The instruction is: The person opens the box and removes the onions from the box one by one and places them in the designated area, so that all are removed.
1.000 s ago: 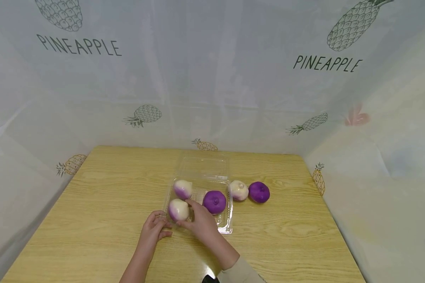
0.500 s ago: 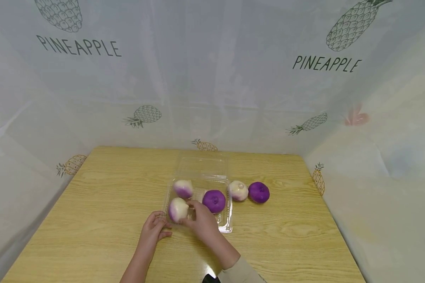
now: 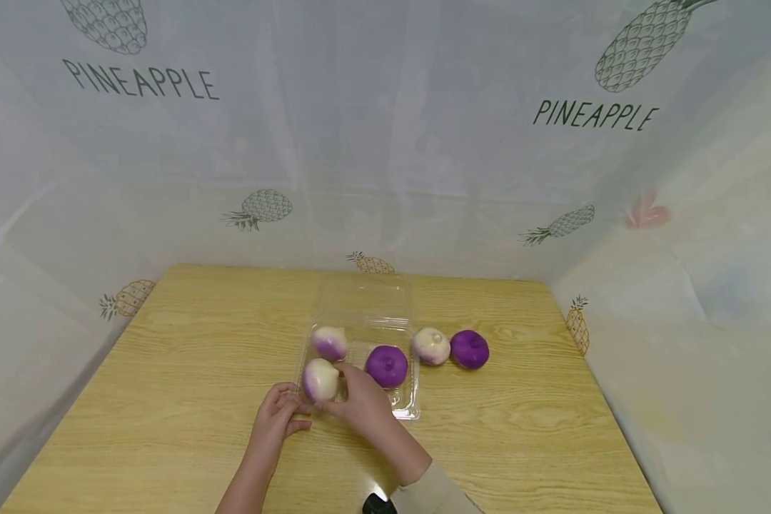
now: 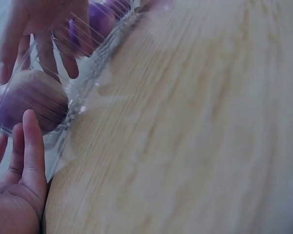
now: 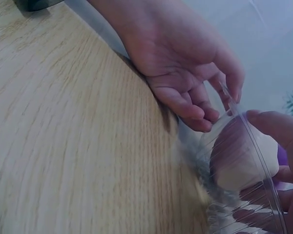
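Gripping an onion [image 3: 319, 380] between thumb and curled fingers of the right hand [image 3: 368, 408], on its right side. Lying in the near left part of the clear tray [image 3: 411, 413], long axis roughly crosswise, tip toward those fingers. Touching the tray's near left corner with the left hand [image 3: 278, 415], pinch or mere contact impossible to tell. Glossy, plump, white shading to purple.

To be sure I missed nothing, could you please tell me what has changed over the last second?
The clear container appears to have shifted slightly left with its three vegetables; nothing was picked up or released. The right hand keeps hold of the front white-purple one, the left hand stays at the container's near-left corner, and the two vegetables outside stayed put.
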